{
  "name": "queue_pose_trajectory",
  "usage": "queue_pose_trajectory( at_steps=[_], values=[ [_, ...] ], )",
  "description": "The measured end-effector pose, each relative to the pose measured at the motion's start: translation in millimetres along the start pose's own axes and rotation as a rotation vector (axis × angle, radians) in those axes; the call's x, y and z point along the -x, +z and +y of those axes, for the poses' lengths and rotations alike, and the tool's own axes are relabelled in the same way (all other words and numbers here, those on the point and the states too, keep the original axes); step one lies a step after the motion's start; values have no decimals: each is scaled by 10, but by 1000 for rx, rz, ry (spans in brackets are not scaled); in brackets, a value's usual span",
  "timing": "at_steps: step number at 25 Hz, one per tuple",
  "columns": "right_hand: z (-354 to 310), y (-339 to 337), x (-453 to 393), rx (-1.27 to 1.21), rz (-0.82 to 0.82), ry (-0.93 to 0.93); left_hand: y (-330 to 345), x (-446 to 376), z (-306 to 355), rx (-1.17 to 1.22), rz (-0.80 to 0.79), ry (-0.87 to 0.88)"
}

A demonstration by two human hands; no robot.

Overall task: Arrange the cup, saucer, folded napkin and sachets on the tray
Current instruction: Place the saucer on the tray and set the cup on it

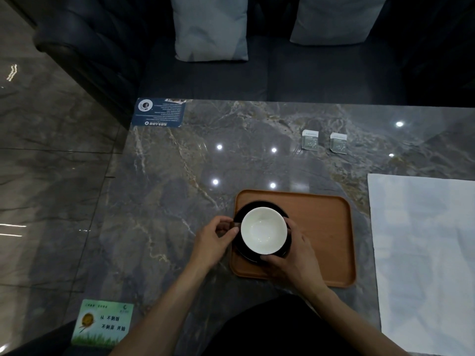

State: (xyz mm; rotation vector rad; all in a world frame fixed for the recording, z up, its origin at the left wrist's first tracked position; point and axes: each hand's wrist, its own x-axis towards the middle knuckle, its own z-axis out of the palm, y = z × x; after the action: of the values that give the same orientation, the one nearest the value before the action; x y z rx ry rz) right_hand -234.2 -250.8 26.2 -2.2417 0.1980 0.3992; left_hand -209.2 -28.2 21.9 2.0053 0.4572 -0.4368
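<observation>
Both your hands, left (214, 241) and right (293, 263), grip the cup (264, 230); tilting could slide it off the saucer (240, 249), lower-centre.

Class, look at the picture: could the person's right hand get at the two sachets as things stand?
Probably yes, once it lets go: the right hand is on the cup, and only bare table lies around the sachets beyond the tray.

Glossy grey veined marble tabletop (180, 163); matt orange wood-look tray (321, 227); smooth glazed white ceramic cup (263, 231); white cloth napkin (424, 253).
</observation>
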Motion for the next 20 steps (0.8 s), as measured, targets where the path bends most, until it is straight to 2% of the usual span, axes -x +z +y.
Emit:
queue_pose_trajectory(
  at_steps=[14,16,20],
  values=[
    [55,-149,-3,57,-92,2,40,142,-14,104,45,-67],
    [135,-232,46,61,-66,-23,70,198,-42,103,64,-89],
    [501,-497,251,248,-12,-105,225,426,-135,6,123,-93]
  ],
)
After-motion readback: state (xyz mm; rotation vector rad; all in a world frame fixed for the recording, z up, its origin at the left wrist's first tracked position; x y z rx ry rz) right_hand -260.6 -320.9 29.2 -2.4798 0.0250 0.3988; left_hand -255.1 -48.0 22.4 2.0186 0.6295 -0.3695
